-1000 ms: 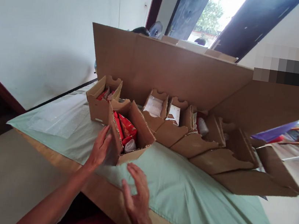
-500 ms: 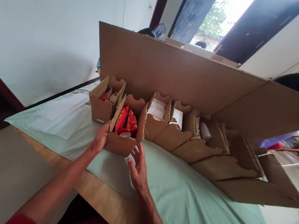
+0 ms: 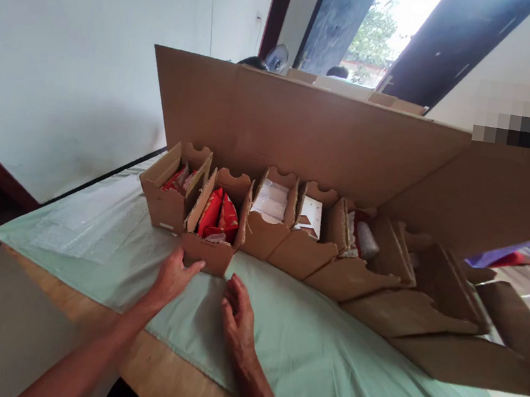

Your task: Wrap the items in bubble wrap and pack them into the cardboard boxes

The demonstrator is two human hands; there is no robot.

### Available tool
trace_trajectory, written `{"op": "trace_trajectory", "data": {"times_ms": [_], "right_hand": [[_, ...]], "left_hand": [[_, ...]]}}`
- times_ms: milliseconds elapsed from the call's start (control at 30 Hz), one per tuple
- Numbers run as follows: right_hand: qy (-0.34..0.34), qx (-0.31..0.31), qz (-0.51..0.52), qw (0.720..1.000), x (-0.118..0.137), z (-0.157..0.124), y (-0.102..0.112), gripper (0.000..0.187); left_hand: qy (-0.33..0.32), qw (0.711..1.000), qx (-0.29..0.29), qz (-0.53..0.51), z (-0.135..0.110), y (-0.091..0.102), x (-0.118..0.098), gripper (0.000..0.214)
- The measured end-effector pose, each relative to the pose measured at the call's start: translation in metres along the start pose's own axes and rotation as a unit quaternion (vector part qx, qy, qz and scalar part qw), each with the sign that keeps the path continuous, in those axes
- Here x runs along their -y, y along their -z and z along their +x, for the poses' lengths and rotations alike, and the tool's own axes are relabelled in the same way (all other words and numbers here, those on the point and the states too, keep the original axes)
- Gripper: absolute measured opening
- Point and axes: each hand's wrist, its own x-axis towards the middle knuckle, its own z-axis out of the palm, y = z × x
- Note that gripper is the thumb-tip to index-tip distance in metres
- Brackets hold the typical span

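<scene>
A cardboard bin [image 3: 206, 254] stands on the green cloth, its front face toward me. Inside it are shiny red packets [image 3: 220, 213] with a clear plastic piece at the front. My left hand [image 3: 173, 279] is at the bin's lower front left, thumb spread from the fingers and touching or very near the cardboard; it does not grip it. Just off the bin's lower right corner, my right hand [image 3: 239, 320] hovers over the cloth with loosely curved fingers and nothing in them. Close on the left is another bin [image 3: 165, 207] with red packets.
More cardboard bins [image 3: 304, 253] run in a row to the right, holding clear plastic, white and red items. Behind them rises a tall cardboard panel [image 3: 295, 124]. Clear plastic sheets [image 3: 86, 226] lie at the left on the cloth [image 3: 304, 342]. A wooden table edge [image 3: 172, 369] is nearest me.
The bin with red packets has been pushed back into the row, against its right neighbour. My left hand has released its side, and both hands sit lower, nearer the front.
</scene>
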Motion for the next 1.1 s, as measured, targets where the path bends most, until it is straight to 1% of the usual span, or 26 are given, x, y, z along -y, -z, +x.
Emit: {"op": "trace_trajectory", "data": {"times_ms": [133,267,333,400,467,567,700,833,933,1000,1067,1100], "right_hand": [[0.026,-0.002,-0.016,1.000,-0.003,-0.002,-0.002,0.044],[0.041,-0.009,-0.019,0.999,-0.004,-0.001,-0.003,0.041],[0.048,-0.008,-0.014,0.999,-0.004,-0.001,-0.003,0.039],[0.048,-0.002,-0.004,0.999,-0.004,0.000,-0.002,0.038],[0.042,0.005,0.003,0.999,-0.003,0.000,-0.001,0.037],[0.033,0.007,0.000,0.999,-0.002,0.003,0.001,0.035],[0.031,0.008,-0.009,0.999,-0.001,0.007,0.002,0.035],[0.033,0.012,-0.008,0.999,0.004,0.009,0.004,0.035],[0.031,0.011,-0.014,0.999,0.008,0.010,0.006,0.033],[0.031,0.015,-0.019,0.999,0.008,0.010,0.007,0.033],[0.033,0.012,-0.026,0.999,0.006,0.011,0.008,0.033],[0.036,0.010,-0.029,0.999,0.005,0.011,0.008,0.033]], "left_hand": [[-0.005,1.000,-0.003,-0.002,0.036,-0.007,-0.005,0.039],[-0.015,1.000,0.011,-0.007,0.070,-0.020,-0.012,0.036],[-0.016,1.000,0.013,-0.008,0.082,-0.026,-0.013,0.038],[-0.012,1.000,0.010,-0.007,0.088,-0.032,-0.011,0.039],[-0.007,1.000,0.005,-0.008,0.089,-0.036,-0.007,0.040],[0.000,1.000,-0.007,-0.012,0.081,-0.037,0.000,0.041],[0.000,1.000,-0.022,-0.017,0.066,-0.030,0.011,0.046],[-0.002,0.999,-0.033,-0.015,0.062,-0.024,0.016,0.037],[-0.010,0.999,-0.045,-0.010,0.061,-0.025,0.015,0.032],[-0.027,0.998,-0.054,-0.007,0.056,-0.023,0.010,0.030],[-0.054,0.996,-0.069,-0.003,0.047,-0.012,0.003,0.031],[-0.069,0.995,-0.079,-0.001,0.042,-0.003,-0.002,0.031]]}}
